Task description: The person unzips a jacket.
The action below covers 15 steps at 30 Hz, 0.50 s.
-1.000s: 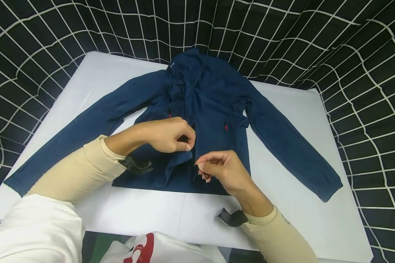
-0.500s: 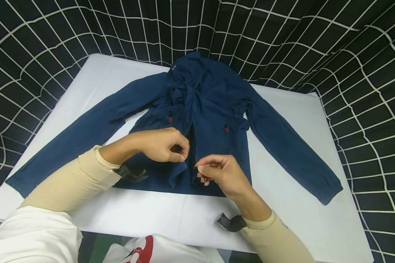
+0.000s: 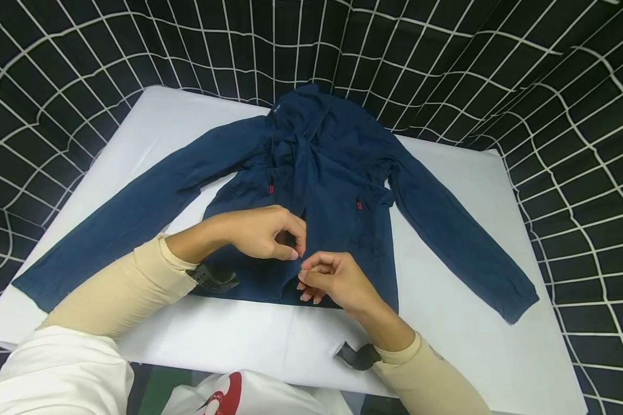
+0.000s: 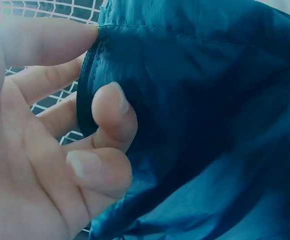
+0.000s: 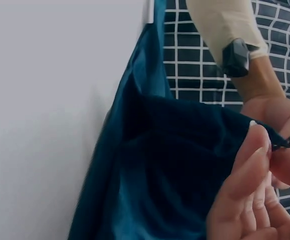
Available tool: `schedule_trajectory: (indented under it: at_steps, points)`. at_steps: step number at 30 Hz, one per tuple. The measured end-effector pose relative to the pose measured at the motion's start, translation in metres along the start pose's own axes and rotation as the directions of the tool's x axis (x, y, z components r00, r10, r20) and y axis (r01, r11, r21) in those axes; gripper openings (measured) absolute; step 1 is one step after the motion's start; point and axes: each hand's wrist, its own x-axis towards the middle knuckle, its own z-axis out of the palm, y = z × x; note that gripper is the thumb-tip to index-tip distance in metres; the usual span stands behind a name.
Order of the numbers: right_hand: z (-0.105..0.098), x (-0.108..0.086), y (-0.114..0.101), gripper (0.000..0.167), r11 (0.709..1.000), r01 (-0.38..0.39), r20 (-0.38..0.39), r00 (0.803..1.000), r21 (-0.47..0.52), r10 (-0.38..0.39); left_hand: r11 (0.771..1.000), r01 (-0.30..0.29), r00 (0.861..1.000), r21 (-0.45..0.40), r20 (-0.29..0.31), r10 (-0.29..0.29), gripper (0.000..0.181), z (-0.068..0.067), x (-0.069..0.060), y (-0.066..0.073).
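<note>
A dark blue zip jacket (image 3: 345, 173) lies front up on the white table, its sleeves spread to both sides. My left hand (image 3: 267, 233) pinches the left front edge near the hem; the left wrist view shows zipper tape (image 4: 86, 85) along that edge, between thumb and fingers. Just below and to the right, my right hand (image 3: 337, 282) pinches the lower end of the opposite front edge. A small dark zipper part (image 5: 284, 143) shows at the right fingertips in the right wrist view; fingers hide most of it. Both hands' fingertips nearly meet.
The white table (image 3: 446, 346) extends around the jacket. Dark cloth with a white grid (image 3: 446, 63) walls the back and sides. Red pocket zipper pulls (image 3: 359, 203) show on the jacket front. A dark strap (image 3: 357, 355) sticks out from the right wrist.
My left hand first drew left and down with the left front edge, then came back right toward the right hand. The right hand has shifted slightly left and down.
</note>
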Motion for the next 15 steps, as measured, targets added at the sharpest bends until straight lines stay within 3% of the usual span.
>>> schedule_trajectory:
  at_steps: [4, 9, 12, 15]
  points:
    - [0.000, 0.000, 0.000, 0.004, 0.988, -0.003, -0.053, 0.999, -0.153, -0.005, 0.998, -0.017, 0.999, -0.060, -0.038, 0.014, 0.015, 0.002, 0.001, -0.002]
    - [-0.008, -0.003, -0.004, 0.011, 0.935, 0.022, -0.149, 0.986, -0.353, -0.079, 0.982, -0.073, 0.984, -0.171, -0.171, 0.043, 0.019, 0.004, -0.003, -0.003]
    - [-0.018, -0.006, -0.008, 0.014, 0.899, 0.037, -0.213, 0.967, -0.437, -0.143, 0.976, -0.119, 0.956, -0.180, -0.285, 0.064, 0.019, 0.003, -0.009, -0.002]
    - [-0.030, -0.010, -0.014, 0.013, 0.880, 0.040, -0.282, 0.939, -0.474, -0.195, 0.986, -0.104, 0.913, -0.133, -0.406, 0.041, 0.018, -0.001, -0.019, -0.002]
